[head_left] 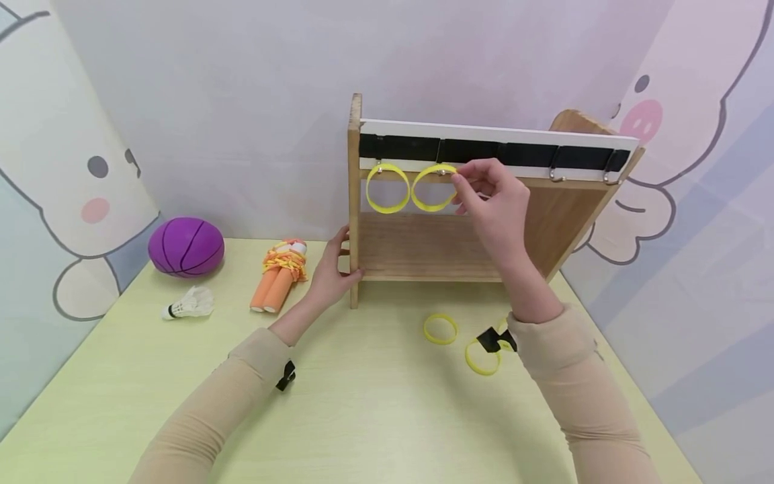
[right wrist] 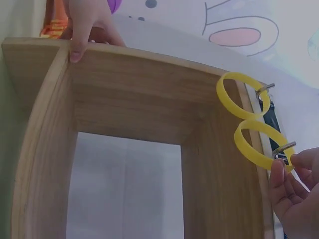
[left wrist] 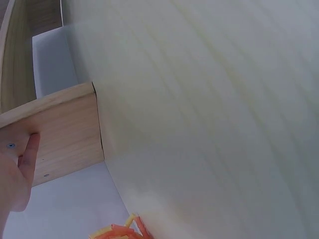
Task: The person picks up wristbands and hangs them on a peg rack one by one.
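My left hand (head_left: 329, 272) grips the left side panel of a wooden rack (head_left: 426, 245), thumb at the front edge and fingers on the outer face. Between thumb and fingers my right hand (head_left: 497, 208) pinches a yellow ring (right wrist: 251, 154). That ring hangs around the second metal hook (right wrist: 285, 148) on the rack's white-and-black front strip. Beside it, another yellow ring (head_left: 387, 211) hangs from the leftmost hook (right wrist: 266, 88). In the left wrist view, fingers (left wrist: 31, 157) rest against the panel's outer face.
Below the rack, a yellow ring (head_left: 440, 343) and a second ring (head_left: 482, 373) lie on the table (head_left: 363, 403); a third is partly hidden by the right wrist. Bare hooks (head_left: 555, 177) are at right. Leftward are a purple ball (head_left: 186, 247), a shuttlecock (head_left: 192, 303) and an orange-handled rope (head_left: 280, 275).
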{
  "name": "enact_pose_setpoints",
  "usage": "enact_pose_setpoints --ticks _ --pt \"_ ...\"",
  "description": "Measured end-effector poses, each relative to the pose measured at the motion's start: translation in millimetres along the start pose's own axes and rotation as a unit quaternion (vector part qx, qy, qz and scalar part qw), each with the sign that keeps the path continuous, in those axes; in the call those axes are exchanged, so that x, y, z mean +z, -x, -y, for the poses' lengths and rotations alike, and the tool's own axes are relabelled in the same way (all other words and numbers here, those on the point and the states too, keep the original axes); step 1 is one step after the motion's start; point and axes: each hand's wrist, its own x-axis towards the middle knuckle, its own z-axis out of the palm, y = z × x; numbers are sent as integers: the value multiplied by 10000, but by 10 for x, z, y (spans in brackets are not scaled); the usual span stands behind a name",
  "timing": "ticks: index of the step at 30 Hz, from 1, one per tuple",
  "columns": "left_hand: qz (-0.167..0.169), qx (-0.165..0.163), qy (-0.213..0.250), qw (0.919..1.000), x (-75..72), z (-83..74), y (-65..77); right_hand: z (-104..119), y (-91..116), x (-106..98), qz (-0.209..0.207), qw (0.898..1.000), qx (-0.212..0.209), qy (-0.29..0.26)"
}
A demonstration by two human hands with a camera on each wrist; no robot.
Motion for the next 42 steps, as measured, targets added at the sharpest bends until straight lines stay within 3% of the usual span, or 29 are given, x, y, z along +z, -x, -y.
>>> enact_pose_setpoints --ticks 7,11,16,25,34,39,42 --pt "2 76 -5 10000 2 3 0 -294 -52 23 99 9999 99 56" --pt "10 124 34 9999 4 9 3 -346 -41 -1 210 9996 98 185" --pt "28 75 27 10000 8 7 5 -297 9 -86 435 9982 91 403" --pt "17 89 28 10000 -8 -23 1 -37 163 -247 586 9980 -17 252" --pt "27 -10 -37 10000 -6 -35 -1 -237 427 -378 1306 9913 27 159" --pt "18 66 -59 10000 -3 -15 -4 -508 591 -428 1706 9835 -9 604" --pt "6 27 -64 10000 -4 -17 -4 -686 688 -443 2017 9749 -262 910"
